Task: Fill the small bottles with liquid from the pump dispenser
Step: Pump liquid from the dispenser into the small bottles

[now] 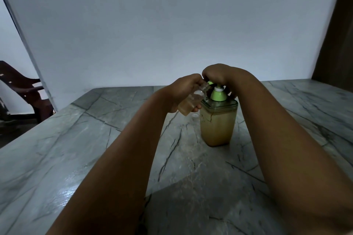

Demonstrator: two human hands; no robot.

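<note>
A square clear pump dispenser (217, 128) with a green pump head stands on the marble table (95, 139), about two thirds full of yellowish liquid. My right hand (221, 76) lies curled over the top of the pump head and hides most of it. My left hand (183, 91) grips a small clear bottle (193, 101), tilted with its open mouth against the green spout. Some yellowish liquid sits in the bottle's lower part. A small white cap (194, 115) lies on the table just left of the dispenser.
A plain wall (152, 25) rises directly behind the table's far edge. A dark brown chair (24, 89) stands off the table at the far left. A brown door or panel (340, 34) is at the right edge.
</note>
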